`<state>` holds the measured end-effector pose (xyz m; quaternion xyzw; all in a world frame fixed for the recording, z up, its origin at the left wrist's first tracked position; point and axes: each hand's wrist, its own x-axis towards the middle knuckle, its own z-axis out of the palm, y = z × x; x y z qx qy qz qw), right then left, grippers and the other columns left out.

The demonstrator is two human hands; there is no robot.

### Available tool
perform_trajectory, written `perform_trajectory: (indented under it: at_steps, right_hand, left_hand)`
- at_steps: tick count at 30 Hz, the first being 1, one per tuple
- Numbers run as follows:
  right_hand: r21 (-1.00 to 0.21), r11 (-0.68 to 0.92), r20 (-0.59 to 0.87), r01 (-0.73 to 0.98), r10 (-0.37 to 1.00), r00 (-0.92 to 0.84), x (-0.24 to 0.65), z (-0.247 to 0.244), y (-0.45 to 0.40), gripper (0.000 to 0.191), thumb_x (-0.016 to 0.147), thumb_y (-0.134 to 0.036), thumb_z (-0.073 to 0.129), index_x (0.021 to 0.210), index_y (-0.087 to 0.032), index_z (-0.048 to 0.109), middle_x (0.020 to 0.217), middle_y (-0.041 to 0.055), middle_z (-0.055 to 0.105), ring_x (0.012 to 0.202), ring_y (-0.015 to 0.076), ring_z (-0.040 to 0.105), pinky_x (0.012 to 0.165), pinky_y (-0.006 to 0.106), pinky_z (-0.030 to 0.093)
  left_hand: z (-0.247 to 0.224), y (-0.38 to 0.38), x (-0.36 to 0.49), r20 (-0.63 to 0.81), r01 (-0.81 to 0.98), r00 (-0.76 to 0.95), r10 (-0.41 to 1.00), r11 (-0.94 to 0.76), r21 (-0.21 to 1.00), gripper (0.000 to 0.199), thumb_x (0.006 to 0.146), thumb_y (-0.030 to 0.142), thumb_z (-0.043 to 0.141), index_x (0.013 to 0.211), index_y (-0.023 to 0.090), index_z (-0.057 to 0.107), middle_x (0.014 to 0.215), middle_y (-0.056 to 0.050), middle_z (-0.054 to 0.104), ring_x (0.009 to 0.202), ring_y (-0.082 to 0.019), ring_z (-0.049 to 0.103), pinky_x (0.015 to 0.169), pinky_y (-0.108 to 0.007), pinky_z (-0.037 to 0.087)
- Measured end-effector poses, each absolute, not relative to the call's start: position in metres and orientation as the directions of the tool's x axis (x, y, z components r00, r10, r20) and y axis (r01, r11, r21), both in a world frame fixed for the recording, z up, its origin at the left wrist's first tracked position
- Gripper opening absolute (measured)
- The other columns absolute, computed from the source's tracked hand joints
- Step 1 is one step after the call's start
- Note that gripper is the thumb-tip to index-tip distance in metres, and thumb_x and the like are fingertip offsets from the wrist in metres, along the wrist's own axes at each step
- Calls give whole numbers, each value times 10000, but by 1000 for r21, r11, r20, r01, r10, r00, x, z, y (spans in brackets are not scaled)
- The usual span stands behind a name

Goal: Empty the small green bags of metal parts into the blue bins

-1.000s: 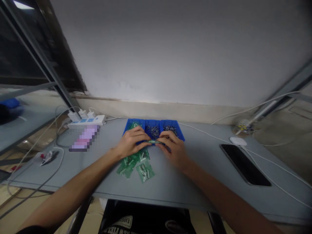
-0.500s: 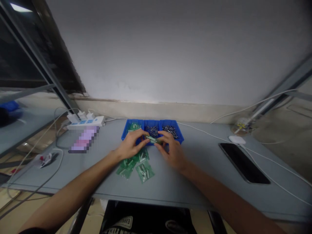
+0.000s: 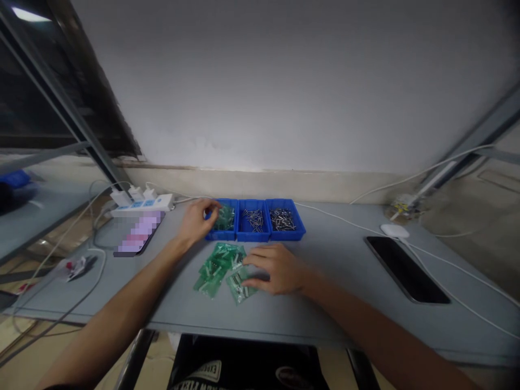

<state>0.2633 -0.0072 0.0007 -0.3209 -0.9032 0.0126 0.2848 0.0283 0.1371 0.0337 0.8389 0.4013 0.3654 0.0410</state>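
My left hand is at the left compartment of the blue bins, its thumb and fingers curved and slightly apart over the green plastic bags lying inside. No bag shows clearly between its fingertips. My right hand hovers low over the right side of a pile of filled green bags, fingers spread and thumb apart from them. Small metal parts show through these bags. One bag at the front of the pile lies partly under the right fingers and thumb.
The middle blue bin holds slim metal pins or screws, and the right blue bin holds more metal pieces. A phone and a power strip are at left. A dark tablet and white cables lie at right.
Both hands have parted from the green bag they held over the bins. The left went left to the first bin; the right came down and nearer, over the pile.
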Motion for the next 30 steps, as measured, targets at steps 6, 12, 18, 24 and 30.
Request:
perform_trajectory:
  at_steps: [6, 12, 18, 24, 30]
  right_hand:
    - [-213, 764, 342, 609, 642, -686, 258, 2, -14, 536, 843, -616, 703, 1208, -228, 642, 952, 18, 711, 829, 186, 657, 675, 302, 421]
    - [-265, 743, 251, 614, 668, -700, 253, 1, -14, 572, 797, -631, 738, 1203, -237, 656, 1018, 21, 725, 867, 193, 674, 693, 296, 418]
    - [-273, 754, 296, 597, 657, -694, 252, -2, -16, 365, 860, -508, 699, 1087, -222, 695, 889, 2, 723, 755, 159, 645, 637, 286, 371]
    - [-290, 798, 450, 529, 601, -660, 252, -7, -13, 194, 968, -295, 549, 910, -212, 715, 727, -7, 669, 629, 125, 557, 606, 280, 348]
    - [-587, 678, 557, 442, 735, -388, 253, 2, -7, 249, 992, -287, 518, 828, -181, 673, 677, -7, 630, 594, 108, 532, 590, 247, 378]
  left_hand:
    - [36, 135, 30, 436, 698, 590, 680, -700, 147, 430, 971, 397, 486, 647, 191, 680, 590, -12, 571, 617, -170, 514, 754, -329, 374]
    - [38, 135, 27, 468, 675, 588, 659, -719, 165, 468, 1009, 411, 423, 694, 189, 689, 633, -16, 611, 664, -175, 550, 769, -332, 359]
    - [40, 128, 28, 575, 567, 606, 550, -805, 173, 390, 1033, 368, 408, 830, 183, 686, 704, -15, 628, 715, -175, 549, 777, -336, 367]
    - [39, 115, 36, 629, 382, 673, 390, -911, 156, 267, 1019, 298, 459, 983, 186, 699, 864, -46, 699, 826, -185, 602, 822, -349, 420]
    - [37, 105, 44, 645, 253, 714, 272, -959, 124, 233, 986, 243, 528, 1184, 192, 642, 943, -61, 700, 863, -184, 619, 819, -361, 475]
